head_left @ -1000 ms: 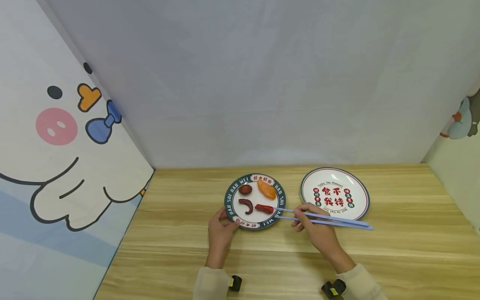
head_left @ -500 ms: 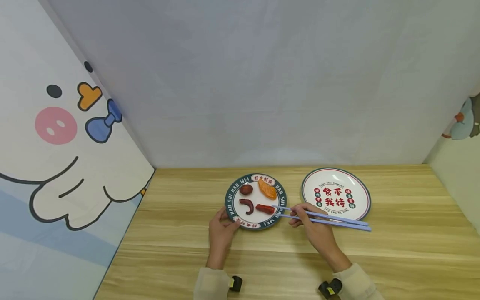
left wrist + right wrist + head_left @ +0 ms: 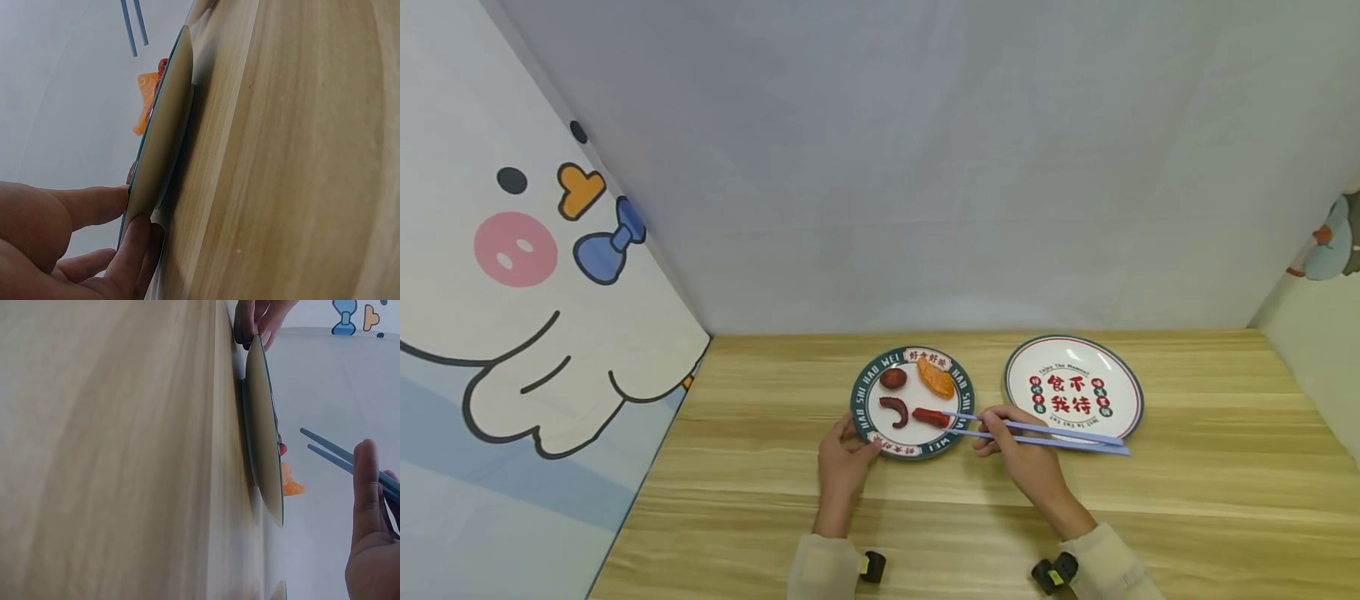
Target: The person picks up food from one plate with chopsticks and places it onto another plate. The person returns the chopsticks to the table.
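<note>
My left hand (image 3: 842, 467) pinches the near left rim of a small plate (image 3: 859, 400) with a dark green border, thumb on top and fingers beneath, as the left wrist view shows. On that plate lie a round brown-red piece (image 3: 892, 379), an orange salmon slice (image 3: 936, 378), a dark curled tentacle (image 3: 896, 411) and a red, stick-like piece (image 3: 930, 417). A pair of pale blue-violet chopsticks (image 3: 1075, 438) is held in my right hand (image 3: 1026, 454). Their tips are slightly parted, overlap the red piece's right end in the head view, and hover above the plate in the right wrist view.
To the right stands a larger white plate (image 3: 1101, 367) with red lettering, its near edge partly behind the chopsticks and right hand. Both plates are on a wood-grain table (image 3: 760, 417). A pale curtain (image 3: 970, 167) rises at the back, with a cartoon-printed panel (image 3: 625, 333) at left.
My right hand has shifted slightly left, bringing the chopstick tips a little closer over the red piece. The left hand, the small plate and its food look unmoved.
</note>
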Tool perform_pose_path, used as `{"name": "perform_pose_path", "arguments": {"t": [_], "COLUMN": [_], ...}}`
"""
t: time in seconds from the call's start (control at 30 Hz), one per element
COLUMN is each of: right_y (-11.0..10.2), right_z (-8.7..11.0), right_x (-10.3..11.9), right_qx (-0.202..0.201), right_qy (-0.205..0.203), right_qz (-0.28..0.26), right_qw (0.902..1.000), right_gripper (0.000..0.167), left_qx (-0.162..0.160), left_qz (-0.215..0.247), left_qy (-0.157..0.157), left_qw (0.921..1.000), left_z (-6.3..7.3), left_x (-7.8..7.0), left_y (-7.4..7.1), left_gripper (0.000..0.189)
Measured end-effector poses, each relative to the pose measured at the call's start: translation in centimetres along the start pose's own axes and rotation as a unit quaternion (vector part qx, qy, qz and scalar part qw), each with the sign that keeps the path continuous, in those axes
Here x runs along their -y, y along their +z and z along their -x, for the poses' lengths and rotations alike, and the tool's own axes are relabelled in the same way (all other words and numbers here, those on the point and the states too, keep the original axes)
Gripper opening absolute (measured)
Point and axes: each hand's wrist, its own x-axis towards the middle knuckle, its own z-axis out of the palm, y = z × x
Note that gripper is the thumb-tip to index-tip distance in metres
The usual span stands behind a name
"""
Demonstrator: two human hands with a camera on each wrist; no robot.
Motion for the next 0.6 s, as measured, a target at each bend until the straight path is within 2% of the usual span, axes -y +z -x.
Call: {"name": "perform_pose_path", "arguments": {"t": [0.43, 0.6], "right_y": [0.01, 0.10], "right_z": [-0.42, -0.53], "right_x": [-0.54, -0.69], "right_qx": [0.009, 0.011], "right_qy": [0.045, 0.049], "right_qz": [0.005, 0.009], "right_qw": [0.9989, 0.9987], "right_gripper": [0.029, 0.029], "left_qx": [0.000, 0.000], "left_qz": [0.010, 0.018], "left_qy": [-0.005, -0.006], "left_qw": [0.9999, 0.9998], "left_z": [0.11, 0.29], "left_x": [-0.13, -0.33], "left_y": [-0.01, -0.06], "left_gripper": [0.070, 0.070]}}
